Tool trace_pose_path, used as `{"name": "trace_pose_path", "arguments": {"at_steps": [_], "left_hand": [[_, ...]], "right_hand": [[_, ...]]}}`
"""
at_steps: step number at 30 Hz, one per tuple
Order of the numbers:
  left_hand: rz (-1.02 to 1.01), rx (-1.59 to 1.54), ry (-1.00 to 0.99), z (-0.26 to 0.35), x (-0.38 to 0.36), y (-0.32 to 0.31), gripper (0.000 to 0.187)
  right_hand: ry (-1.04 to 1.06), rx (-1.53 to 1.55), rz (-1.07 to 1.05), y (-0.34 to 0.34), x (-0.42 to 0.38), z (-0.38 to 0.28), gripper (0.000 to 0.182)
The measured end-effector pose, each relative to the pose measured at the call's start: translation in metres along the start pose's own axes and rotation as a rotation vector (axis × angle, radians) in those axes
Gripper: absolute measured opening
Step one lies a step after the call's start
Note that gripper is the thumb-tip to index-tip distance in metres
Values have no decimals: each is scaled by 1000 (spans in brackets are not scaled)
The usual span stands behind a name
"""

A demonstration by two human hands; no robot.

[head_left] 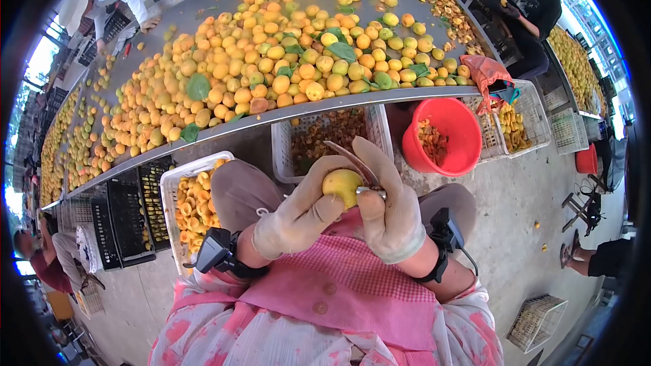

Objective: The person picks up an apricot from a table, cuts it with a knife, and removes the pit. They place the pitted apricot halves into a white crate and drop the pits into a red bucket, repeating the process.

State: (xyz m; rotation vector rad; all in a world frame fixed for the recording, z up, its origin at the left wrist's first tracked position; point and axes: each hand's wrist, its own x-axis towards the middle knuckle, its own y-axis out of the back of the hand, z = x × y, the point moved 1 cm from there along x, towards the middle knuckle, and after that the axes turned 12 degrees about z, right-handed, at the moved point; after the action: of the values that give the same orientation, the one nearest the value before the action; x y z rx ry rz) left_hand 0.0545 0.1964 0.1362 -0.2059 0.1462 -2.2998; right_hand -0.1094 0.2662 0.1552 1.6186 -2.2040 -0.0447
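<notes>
My left hand (302,210), in a pale work glove, is closed around a yellow-green apricot (343,187) in front of my lap. My right hand (386,207), gloved too, grips a knife whose metal handle end (371,192) shows between thumb and fingers. Its curved blade (351,161) lies against the top right of the fruit and points up and left. Both hands almost touch around the apricot. The fruit's underside is hidden by my left fingers.
A metal table (264,120) heaped with apricots spans the front. Below its edge stand a white crate (279,152) of scraps, a red bucket (442,137) and, at left, a crate (169,213) of halved apricots. Other people sit or lean at both sides.
</notes>
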Motion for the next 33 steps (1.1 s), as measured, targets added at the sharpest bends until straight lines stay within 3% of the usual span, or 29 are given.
{"name": "trace_pose_path", "arguments": {"at_steps": [3,5,8,12,13,16,17,19,20,21,25,27,33], "left_hand": [[3,61,-68,2,2,-4,50],[66,-5,7,-4,4,-5,45],[44,137,-73,-8,12,0,41],[10,178,-133,-23,29,6,38],[17,93,-123,-29,31,5,42],[-17,-116,-24,-38,35,4,48],[5,-212,-6,-35,35,0,56],[31,-334,88,-47,34,11,57],[59,-456,178,-53,34,16,59],[55,-493,170,-54,35,18,60],[55,-421,194,-47,31,19,59],[-3,-320,162,-45,30,18,56],[-20,-219,143,-37,25,18,47]], "right_hand": [[11,1,-5,0,3,4,65],[7,14,8,-1,5,12,62],[-85,272,23,-1,12,25,56],[-383,526,-114,7,2,47,55],[-650,922,-274,7,-2,55,53],[-884,1378,-448,4,-4,49,52],[-742,1073,-254,6,-4,40,55],[-524,736,-103,15,-4,33,63],[-521,732,-112,15,-6,36,63],[-363,475,-67,15,-7,39,63],[-5,-26,21,12,-10,43,65],[90,-151,44,11,-12,43,65],[13,-251,-10,10,-16,36,65]]}}
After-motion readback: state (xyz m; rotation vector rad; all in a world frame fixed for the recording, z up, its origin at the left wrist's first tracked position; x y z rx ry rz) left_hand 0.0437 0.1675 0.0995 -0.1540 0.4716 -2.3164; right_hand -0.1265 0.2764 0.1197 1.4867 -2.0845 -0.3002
